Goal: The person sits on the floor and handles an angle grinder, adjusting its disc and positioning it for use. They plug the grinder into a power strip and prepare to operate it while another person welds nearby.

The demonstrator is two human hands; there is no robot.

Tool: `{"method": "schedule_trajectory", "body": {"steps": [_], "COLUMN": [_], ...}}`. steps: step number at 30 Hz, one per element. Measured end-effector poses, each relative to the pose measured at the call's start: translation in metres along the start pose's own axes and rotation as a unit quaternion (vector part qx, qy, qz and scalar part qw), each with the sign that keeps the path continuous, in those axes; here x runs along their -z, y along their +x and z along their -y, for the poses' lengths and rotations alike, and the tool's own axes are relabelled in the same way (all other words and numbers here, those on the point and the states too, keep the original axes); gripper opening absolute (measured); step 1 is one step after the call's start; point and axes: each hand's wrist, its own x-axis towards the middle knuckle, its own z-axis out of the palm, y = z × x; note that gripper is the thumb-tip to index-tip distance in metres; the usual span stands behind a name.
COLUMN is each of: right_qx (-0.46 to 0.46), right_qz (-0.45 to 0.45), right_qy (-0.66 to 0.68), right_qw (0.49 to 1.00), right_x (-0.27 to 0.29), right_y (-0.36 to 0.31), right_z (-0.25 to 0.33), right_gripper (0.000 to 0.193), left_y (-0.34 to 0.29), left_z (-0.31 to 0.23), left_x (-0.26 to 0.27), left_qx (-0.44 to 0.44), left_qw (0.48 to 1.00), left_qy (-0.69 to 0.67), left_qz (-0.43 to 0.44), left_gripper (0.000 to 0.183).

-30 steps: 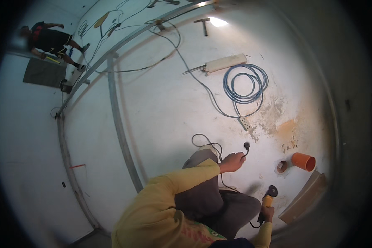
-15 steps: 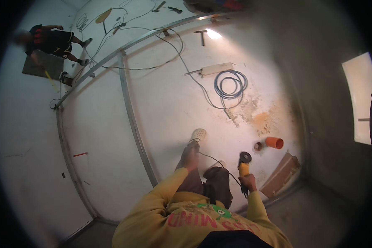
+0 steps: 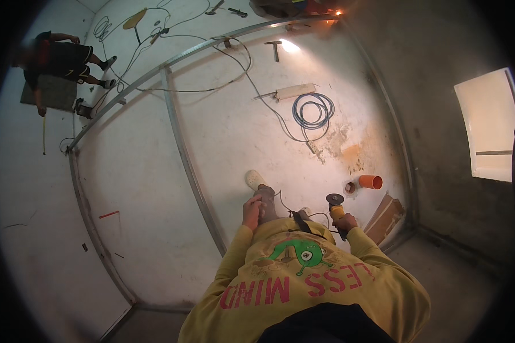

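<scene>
Out to my right, my right hand (image 3: pixel 347 222) is wrapped round the body of a yellow and black angle grinder (image 3: pixel 338 211). The grinder's dark disc (image 3: pixel 335 199) points away from me, above the floor. My left hand (image 3: pixel 250 212) is beside my left thigh with its fingers curled together; what they hold, if anything, I cannot make out. The grinder's thin dark power cord (image 3: pixel 321 214) loops between the grinder and my legs, passing close to that hand.
An orange pipe piece (image 3: pixel 371 182) lies by a floor hole (image 3: pixel 349 187), with brown boards (image 3: pixel 383 220) nearby. Ahead are a coiled cable (image 3: pixel 313 111), a power strip (image 3: pixel 313 147) and a hammer (image 3: pixel 276 50). Metal frame bars (image 3: pixel 180 143) cross the floor. Another person (image 3: pixel 54 60) is far left; sparks (image 3: pixel 337 12) glow at the far end.
My left hand has drawn back toward my thigh. The grinder has risen slightly in view, still in my right hand. Sparks have appeared at the far end, and the person's arm at far left has shifted.
</scene>
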Motion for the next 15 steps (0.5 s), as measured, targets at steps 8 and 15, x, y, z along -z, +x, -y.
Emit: {"method": "schedule_trajectory", "body": {"steps": [8, 15], "right_qx": [0.045, 0.223], "right_qz": [-0.07, -0.131], "right_qy": [0.042, 0.045], "right_qw": [0.996, 0.965], "right_x": [0.031, 0.102], "right_y": [-0.022, -0.069], "right_z": [0.127, 0.316], "right_gripper": [0.057, 0.064], "left_y": [0.033, 0.073], "left_z": [-0.127, -0.232], "left_x": [0.013, -0.041], "left_qx": [-0.012, -0.055], "left_qw": [0.995, 0.988], "left_qy": [-0.023, 0.032], "left_qz": [0.096, 0.143], "left_gripper": [0.043, 0.055]}}
